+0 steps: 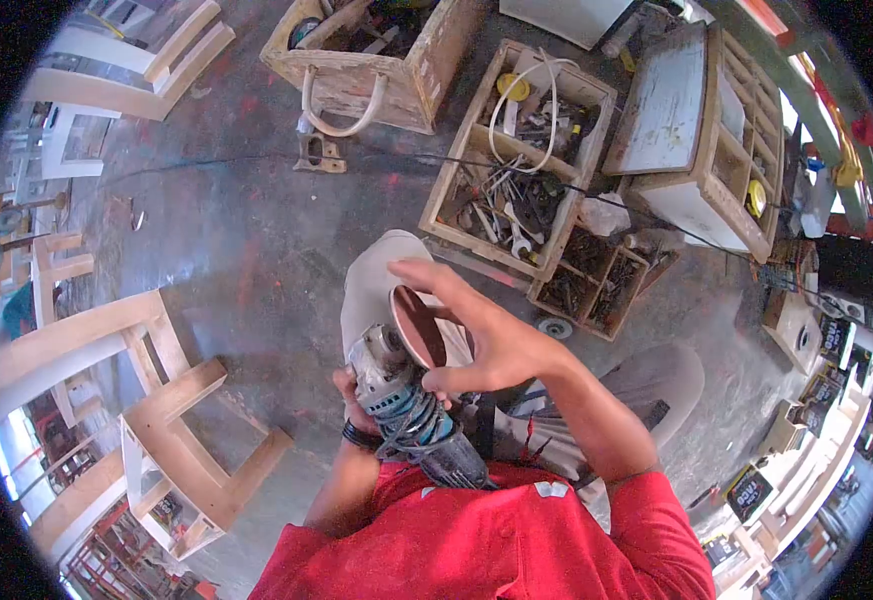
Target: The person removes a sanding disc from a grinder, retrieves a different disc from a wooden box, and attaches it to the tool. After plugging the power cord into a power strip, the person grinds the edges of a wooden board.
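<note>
A grinder (386, 385) is held close before the body, above the lap, its head tilted toward the far left and a cord (421, 432) wrapped around its body. It is gripped from the left by the left hand (354, 405), whose fingers are partly hidden. The reddish disc (421, 335) at its head is spanned by the right hand (501, 350), spread wide, thumb at the near edge and forefinger at the far; how firmly it is grasped cannot be told. Beyond, a tool tray (481, 250) is seen at far right, a saw (331, 164) and box (356, 92) farther left, and wooden frames (171, 455) at left.
</note>
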`<state>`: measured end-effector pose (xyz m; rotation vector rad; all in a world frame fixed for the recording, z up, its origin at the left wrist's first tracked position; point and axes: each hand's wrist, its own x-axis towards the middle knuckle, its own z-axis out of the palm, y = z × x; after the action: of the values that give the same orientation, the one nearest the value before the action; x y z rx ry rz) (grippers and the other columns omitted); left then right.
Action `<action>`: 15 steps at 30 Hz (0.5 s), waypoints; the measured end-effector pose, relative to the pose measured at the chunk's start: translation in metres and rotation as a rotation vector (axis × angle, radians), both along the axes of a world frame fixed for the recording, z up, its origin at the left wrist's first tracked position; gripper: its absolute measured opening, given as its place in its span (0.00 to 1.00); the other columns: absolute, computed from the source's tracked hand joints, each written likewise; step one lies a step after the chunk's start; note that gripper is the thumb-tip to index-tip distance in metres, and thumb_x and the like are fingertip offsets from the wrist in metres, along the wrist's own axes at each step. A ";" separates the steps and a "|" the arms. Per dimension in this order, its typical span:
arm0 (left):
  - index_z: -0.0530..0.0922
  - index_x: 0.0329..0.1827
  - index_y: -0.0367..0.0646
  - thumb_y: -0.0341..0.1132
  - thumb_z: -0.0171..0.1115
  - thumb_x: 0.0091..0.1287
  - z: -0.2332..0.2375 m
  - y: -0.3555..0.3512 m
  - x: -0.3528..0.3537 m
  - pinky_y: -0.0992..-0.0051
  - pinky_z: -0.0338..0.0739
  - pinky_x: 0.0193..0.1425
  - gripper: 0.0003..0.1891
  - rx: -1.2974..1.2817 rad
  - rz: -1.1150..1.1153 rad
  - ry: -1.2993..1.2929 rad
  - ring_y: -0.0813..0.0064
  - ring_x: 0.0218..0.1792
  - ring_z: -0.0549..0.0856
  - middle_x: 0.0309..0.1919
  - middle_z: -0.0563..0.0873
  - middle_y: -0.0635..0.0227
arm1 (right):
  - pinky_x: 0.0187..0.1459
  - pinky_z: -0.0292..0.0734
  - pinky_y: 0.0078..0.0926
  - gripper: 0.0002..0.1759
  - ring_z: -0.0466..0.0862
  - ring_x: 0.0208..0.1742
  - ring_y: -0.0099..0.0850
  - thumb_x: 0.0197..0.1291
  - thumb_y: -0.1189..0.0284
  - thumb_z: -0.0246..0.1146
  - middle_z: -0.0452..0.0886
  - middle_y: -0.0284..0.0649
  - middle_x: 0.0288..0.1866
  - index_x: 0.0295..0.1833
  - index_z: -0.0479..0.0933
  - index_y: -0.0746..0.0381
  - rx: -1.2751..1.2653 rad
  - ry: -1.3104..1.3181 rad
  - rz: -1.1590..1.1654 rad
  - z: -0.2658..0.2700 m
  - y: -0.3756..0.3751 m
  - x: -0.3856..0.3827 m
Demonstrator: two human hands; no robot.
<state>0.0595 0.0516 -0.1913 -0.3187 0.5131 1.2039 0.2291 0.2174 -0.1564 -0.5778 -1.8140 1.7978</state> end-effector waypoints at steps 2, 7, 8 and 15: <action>0.71 0.68 0.37 0.81 0.56 0.49 -0.027 -0.006 -0.001 0.46 0.83 0.53 0.57 0.254 -0.089 0.072 0.45 0.46 0.87 0.51 0.84 0.45 | 0.63 0.78 0.42 0.47 0.76 0.68 0.40 0.62 0.54 0.72 0.70 0.47 0.72 0.80 0.59 0.61 0.016 0.095 -0.029 -0.004 -0.002 -0.002; 0.73 0.66 0.36 0.80 0.55 0.50 -0.023 -0.007 0.005 0.48 0.83 0.54 0.56 0.212 -0.010 0.018 0.45 0.47 0.87 0.49 0.84 0.44 | 0.65 0.75 0.42 0.50 0.74 0.69 0.38 0.56 0.63 0.76 0.69 0.44 0.74 0.80 0.59 0.60 -0.358 -0.151 0.078 0.000 -0.002 -0.003; 0.73 0.66 0.36 0.80 0.55 0.50 -0.021 -0.008 0.004 0.48 0.83 0.55 0.55 0.176 -0.002 -0.003 0.45 0.47 0.86 0.49 0.84 0.44 | 0.66 0.74 0.42 0.51 0.73 0.70 0.38 0.55 0.63 0.76 0.67 0.43 0.75 0.81 0.58 0.59 -0.337 -0.151 0.070 0.003 -0.002 -0.003; 0.73 0.65 0.33 0.80 0.53 0.52 -0.016 -0.005 0.004 0.50 0.83 0.54 0.56 0.161 -0.011 0.038 0.46 0.46 0.87 0.47 0.85 0.44 | 0.67 0.73 0.43 0.55 0.67 0.75 0.38 0.53 0.64 0.75 0.61 0.44 0.79 0.83 0.53 0.56 -0.242 -0.064 0.121 -0.011 -0.003 -0.001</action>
<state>0.0638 0.0462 -0.2075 -0.1554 0.4469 1.2348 0.2282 0.2148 -0.1676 -0.6337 -1.7163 2.1222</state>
